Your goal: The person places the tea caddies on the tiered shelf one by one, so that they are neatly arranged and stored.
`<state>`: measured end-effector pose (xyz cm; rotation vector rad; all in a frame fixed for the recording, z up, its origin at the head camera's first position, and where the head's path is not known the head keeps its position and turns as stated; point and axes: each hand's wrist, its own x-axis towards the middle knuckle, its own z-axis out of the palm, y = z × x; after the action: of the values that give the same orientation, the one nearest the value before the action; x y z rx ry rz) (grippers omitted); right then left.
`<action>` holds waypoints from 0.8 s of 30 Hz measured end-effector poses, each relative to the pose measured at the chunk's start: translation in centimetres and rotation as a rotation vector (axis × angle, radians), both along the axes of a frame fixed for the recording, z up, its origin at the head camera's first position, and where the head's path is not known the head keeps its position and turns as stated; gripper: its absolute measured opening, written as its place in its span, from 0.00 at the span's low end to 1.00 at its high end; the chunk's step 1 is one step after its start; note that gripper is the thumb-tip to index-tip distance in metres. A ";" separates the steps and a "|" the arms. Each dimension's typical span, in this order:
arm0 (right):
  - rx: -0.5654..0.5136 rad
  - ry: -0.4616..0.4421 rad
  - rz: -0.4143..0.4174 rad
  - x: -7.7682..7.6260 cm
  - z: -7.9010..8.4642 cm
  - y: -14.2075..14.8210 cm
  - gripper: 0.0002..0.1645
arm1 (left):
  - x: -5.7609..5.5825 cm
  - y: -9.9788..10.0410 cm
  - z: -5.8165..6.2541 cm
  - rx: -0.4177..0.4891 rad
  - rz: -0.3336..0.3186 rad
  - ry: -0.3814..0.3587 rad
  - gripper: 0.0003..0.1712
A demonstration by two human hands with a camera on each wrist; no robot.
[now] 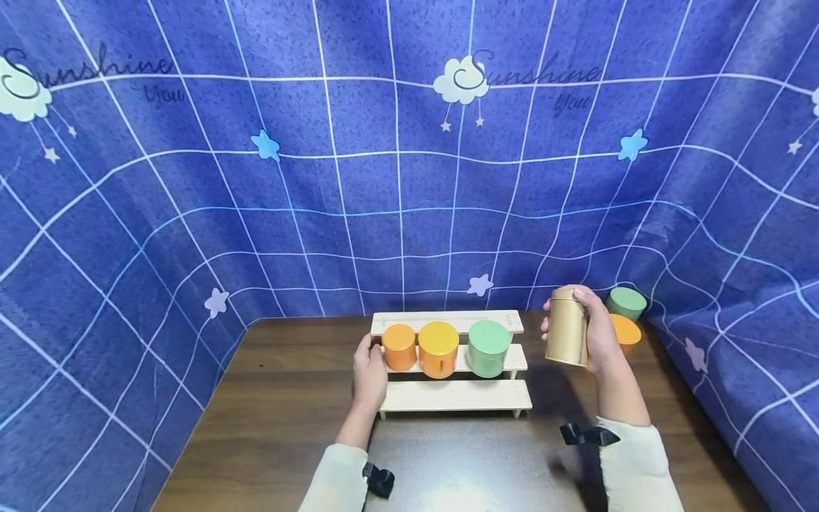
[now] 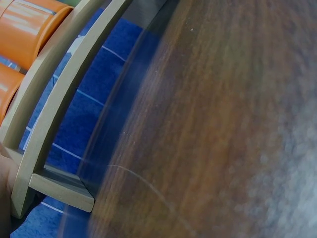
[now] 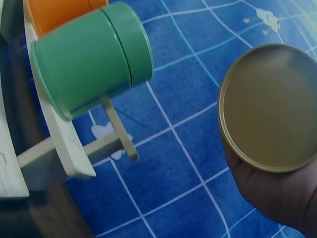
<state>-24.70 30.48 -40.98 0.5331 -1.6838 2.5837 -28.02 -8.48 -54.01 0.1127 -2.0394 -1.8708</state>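
Observation:
A pale wooden three-step rack [image 1: 456,395] stands on the table. Its middle step carries a small orange tin [image 1: 399,350], a wider yellow-lidded orange tin [image 1: 439,350] and a green tin [image 1: 489,348]. My left hand [image 1: 370,378] grips the rack's left end, beside the small orange tin; the left wrist view shows only its edge against the wood. Held upright in the air to the right of the rack is a gold tin [image 1: 566,331], with my right hand [image 1: 601,333] wrapped around it. The right wrist view shows the gold tin's round base [image 3: 271,108].
Behind my right hand, at the table's back right, are another green tin [image 1: 627,302] and an orange tin [image 1: 625,331], the latter partly hidden. A blue gridded curtain [image 1: 358,178] encloses the back and sides of the brown table [image 1: 288,427].

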 end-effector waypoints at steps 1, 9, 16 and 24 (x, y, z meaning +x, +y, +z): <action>-0.002 0.014 0.003 0.1 0.1 -0.2 0.23 | 0.0 0.1 0.0 -0.002 0.003 -0.009 0.19; 0.123 0.068 -0.223 1.7 0.5 -2.6 0.13 | 1.7 0.9 2.5 0.028 0.006 -0.020 0.19; 0.117 0.137 -0.253 2.8 1.3 -4.2 0.16 | 1.4 1.0 2.5 0.021 0.004 -0.022 0.20; 0.148 0.235 -0.151 3.5 1.6 -5.6 0.33 | 1.5 0.9 2.7 0.032 0.008 -0.017 0.19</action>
<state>-21.24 24.92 -39.41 0.6577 -1.7670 2.2091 -26.57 -7.58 -51.35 0.1454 -2.0179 -1.9044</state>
